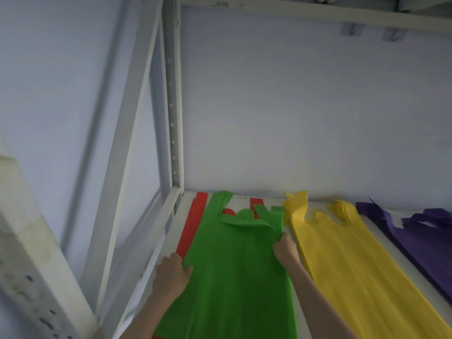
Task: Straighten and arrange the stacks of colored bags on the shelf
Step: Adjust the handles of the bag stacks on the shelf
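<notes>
From the head camera, the green bags [232, 277] lie lengthwise on the white shelf [171, 231], handles toward the back wall, stacked over a red stack [193, 226] that shows only as a strip along their left edge and by the handles. It looks as if green has been laid on red to share one lane, with the yellow stack [347, 265] just beside it on the right and the purple stack [420, 238] farther right, each in its own row.

The left hand [171, 275] is curled closed on the left edge of the green bags, thumb on top, seemingly pinning or tugging that side square. The right hand [286, 248] pinches the right edge near the handles, fingers gathered on the fabric where the top layer is folded over; I judge it is about to flatten that flap.
</notes>
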Tool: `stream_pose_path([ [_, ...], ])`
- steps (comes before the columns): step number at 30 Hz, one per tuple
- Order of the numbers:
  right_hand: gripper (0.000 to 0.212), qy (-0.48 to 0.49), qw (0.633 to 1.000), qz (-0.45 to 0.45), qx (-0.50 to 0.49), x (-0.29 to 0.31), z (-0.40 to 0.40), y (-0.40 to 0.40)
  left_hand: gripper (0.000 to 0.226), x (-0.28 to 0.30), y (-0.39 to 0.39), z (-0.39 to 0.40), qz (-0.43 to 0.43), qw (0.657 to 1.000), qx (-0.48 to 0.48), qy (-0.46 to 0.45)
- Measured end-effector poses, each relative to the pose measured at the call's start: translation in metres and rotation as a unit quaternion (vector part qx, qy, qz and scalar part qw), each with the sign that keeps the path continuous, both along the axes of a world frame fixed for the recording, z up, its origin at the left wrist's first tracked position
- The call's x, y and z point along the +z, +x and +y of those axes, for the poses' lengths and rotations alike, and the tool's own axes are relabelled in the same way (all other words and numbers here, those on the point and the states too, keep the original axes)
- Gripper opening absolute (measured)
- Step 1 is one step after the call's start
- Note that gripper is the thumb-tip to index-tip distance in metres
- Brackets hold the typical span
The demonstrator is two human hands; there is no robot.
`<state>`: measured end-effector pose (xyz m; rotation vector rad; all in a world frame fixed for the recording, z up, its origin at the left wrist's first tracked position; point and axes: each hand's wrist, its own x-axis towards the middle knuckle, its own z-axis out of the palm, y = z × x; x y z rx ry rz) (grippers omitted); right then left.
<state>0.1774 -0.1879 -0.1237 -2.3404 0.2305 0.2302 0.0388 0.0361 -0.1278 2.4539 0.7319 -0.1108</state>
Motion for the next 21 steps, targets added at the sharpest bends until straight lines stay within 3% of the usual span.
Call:
stream_pose_path([
  [4,0.033,0.026,0.999,0.006,0.022,0.0,-0.001,-0.004,0.052,0.005,0.003,-0.001,0.007,0.995,0.013,-0.103],
  [7,0.032,0.052,0.998,0.014,0.017,0.0,-0.003,-0.009,0.04,0.016,0.005,-0.005,0.018,0.99,0.022,-0.138],
  [12,0.031,0.045,0.998,0.031,-0.017,-0.002,-0.007,-0.015,0.074,0.024,0.007,-0.013,-0.005,0.972,0.032,-0.232],
  [21,0.029,0.026,1.0,-0.011,0.003,0.01,-0.01,-0.023,0.058,0.025,0.005,-0.01,0.014,0.972,0.015,-0.233],
])
